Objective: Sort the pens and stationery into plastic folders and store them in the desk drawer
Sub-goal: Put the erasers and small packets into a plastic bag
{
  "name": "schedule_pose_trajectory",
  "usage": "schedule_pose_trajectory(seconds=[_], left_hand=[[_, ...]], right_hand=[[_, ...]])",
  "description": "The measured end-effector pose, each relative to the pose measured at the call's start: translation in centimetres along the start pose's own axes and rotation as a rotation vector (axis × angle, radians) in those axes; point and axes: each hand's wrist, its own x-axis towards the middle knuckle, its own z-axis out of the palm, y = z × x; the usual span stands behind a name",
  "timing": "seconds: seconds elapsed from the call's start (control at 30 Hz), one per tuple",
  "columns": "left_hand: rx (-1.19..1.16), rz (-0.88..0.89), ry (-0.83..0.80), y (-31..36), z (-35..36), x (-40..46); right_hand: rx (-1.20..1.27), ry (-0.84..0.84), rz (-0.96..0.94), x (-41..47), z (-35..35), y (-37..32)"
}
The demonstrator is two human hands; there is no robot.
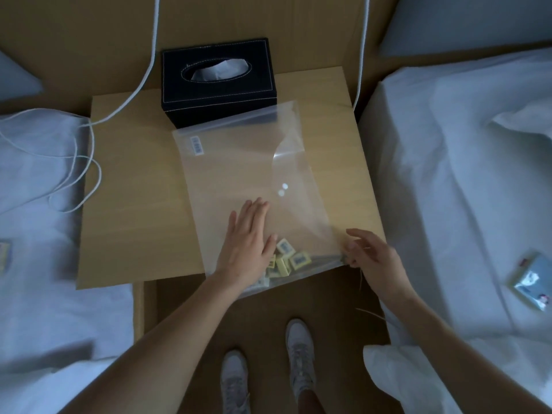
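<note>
Lying flat on the table (134, 180), the clear plastic folder (248, 162) looks light, floppy and slick, so it would likely sag if lifted by one corner; its near edge, weighted by small yellow erasers (288, 258), seems the better place to hold. The left hand (249, 240) presses flat, fingers straight, on the folder's near left part, touching the erasers' side. The right hand (373, 261), fingers loosely curled, meets the near right corner; whether it pinches the plastic cannot be told.
</note>
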Motion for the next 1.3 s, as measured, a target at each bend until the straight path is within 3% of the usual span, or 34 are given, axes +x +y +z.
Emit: schedule_pose_trajectory(seconds=[0.17, 0.27, 0.5, 0.6, 0.7, 0.9, 1.0, 1.13, 1.23, 1.3], left_hand=[[0.132, 0.052, 0.040, 1.1, 0.8, -1.0], [0.134, 0.061, 0.032, 2.3, 1.4, -1.9], [0.156, 0.171, 0.058, 4.5, 2.8, -2.9], [0.244, 0.318, 0.033, 5.2, 3.6, -3.1], [0.385, 0.336, -0.019, 5.5, 4.6, -3.3], [0.448, 0.325, -0.013, 5.6, 5.5, -2.6], [0.406, 0.328, -0.011, 5.7, 5.5, -2.6], [0.197, 0.348, 0.028, 5.4, 4.8, -2.3], [-0.101, 0.252, 0.118, 4.7, 3.2, -2.3], [-0.157, 0.204, 0.174, 4.2, 2.1, -2.0]], right_hand=[[0.346, -0.050, 0.041, -2.2, 0.7, 0.2], [0.410, -0.083, 0.030, -3.3, 1.2, 0.1], [0.561, 0.163, 0.100, -3.6, 3.2, 0.0], [0.539, 0.245, 0.119, -3.4, 3.8, 0.0], [0.446, 0.276, 0.121, -3.3, 4.1, 0.3], [0.048, 0.271, -0.152, -3.9, 4.1, 0.6], [-0.001, 0.228, -0.160, -3.7, 3.9, 0.8], [0.161, 0.116, -0.046, -3.7, 3.2, 0.9], [0.229, 0.140, 0.041, -3.6, 3.1, 0.4], [0.227, 0.192, 0.077, -3.3, 3.2, 0.1]])
